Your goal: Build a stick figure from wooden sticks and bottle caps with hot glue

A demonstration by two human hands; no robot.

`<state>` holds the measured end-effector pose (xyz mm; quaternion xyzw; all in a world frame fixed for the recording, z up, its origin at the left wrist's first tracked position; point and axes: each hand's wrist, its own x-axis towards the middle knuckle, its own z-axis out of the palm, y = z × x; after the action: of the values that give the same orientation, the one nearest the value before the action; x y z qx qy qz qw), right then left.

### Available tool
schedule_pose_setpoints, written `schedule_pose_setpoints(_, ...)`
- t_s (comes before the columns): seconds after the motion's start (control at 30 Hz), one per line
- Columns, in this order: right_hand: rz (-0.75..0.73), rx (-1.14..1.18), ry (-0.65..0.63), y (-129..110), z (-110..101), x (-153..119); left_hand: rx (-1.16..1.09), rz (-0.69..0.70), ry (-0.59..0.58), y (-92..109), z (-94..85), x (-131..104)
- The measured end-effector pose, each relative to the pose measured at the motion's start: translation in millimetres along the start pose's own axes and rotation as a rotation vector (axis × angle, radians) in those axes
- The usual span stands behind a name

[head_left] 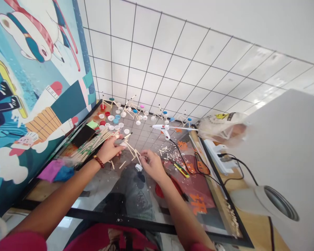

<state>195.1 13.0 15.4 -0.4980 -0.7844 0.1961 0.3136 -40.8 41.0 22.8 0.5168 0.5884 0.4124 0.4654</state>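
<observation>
Between my hands is a small model of thin wooden sticks joined to white bottle caps, tilted above the glass tabletop. My left hand closes on its upper left end, by a white cap and a dark-tipped stick. The fingertips of my right hand pinch a stick at its right side. Below them, a white bottle cap is at the model's lower end. Several similar stick-and-cap models stand along the back edge. Loose bottle caps, mostly white with some red and blue, lie beyond my left hand.
A white glue gun lies beyond my right hand, its black cord running right to a power strip. Wood scraps and a yellow utility knife lie at right. Bundled sticks are at left. A plastic bag sits in the back right corner.
</observation>
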Motion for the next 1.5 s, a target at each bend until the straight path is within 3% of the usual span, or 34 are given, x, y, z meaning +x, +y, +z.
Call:
schedule_pose_setpoints(0.2,-0.095,-0.139,-0.031,-3,0,0,0.082,0.019,0.191,8,-5.5,-60)
schedule_pose_setpoints(0.33,-0.098,-0.118,-0.016,-4,4,0,0.028,-0.082,0.055,1,22.2,-87)
schedule_pose_setpoints(0.43,-0.082,-0.068,-0.001,-5,8,-1,-0.093,-0.135,-0.013,-1,44.1,-83)
schedule_pose_setpoints(0.53,-0.082,-0.042,0.004,-6,10,-2,-0.095,-0.131,-0.006,2,54.0,-73)
schedule_pose_setpoints(0.77,-0.115,-0.067,0.036,-6,11,-2,-0.108,-0.152,-0.038,6,62.6,-66)
schedule_pose_setpoints(1.0,-0.140,-0.090,0.062,-8,12,-2,-0.276,-0.218,0.055,-6,73.9,-61)
schedule_pose_setpoints(1.27,-0.168,-0.092,0.039,-13,14,-2,-0.424,-0.272,0.123,-5,74.7,-63)
schedule_pose_setpoints(1.5,-0.137,-0.096,0.038,-13,16,-1,-0.398,-0.237,0.114,-9,74.8,-64)
